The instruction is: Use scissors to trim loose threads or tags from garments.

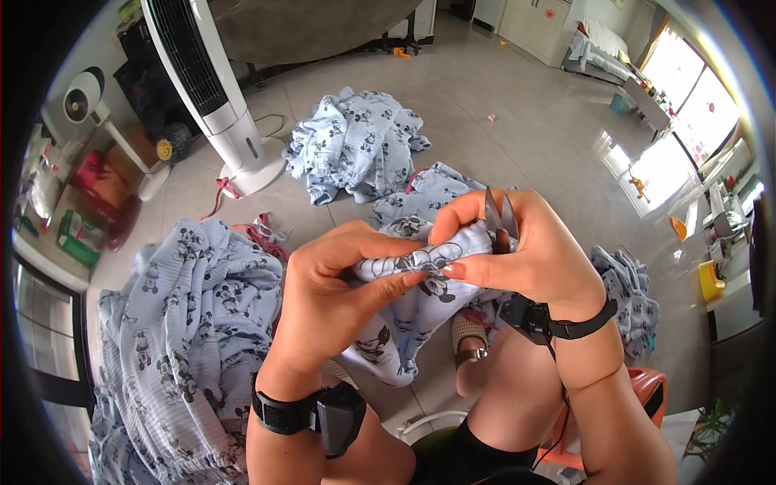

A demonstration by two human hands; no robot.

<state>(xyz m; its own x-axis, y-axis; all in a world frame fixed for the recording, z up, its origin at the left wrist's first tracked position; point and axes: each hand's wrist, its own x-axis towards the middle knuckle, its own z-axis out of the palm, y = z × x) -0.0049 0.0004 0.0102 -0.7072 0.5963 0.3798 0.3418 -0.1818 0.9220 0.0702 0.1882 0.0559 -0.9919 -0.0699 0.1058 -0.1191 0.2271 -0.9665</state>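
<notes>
A light blue garment with a black cartoon-mouse print hangs from my two hands above the floor. My left hand pinches its gathered edge between thumb and fingers. Close beside it, my right hand grips the same edge with thumb and forefinger. Thread snips are tucked in my right hand as well, their pointed blades apart and facing up. The snips' handles are mostly hidden by my fingers and palm. Folds cover much of the garment's inner side.
Printed garments form a large heap at left, another pile ahead and a smaller bundle at right. Red ties lie between piles. A white tower fan stands ahead left. An orange plastic stool is beside my right leg.
</notes>
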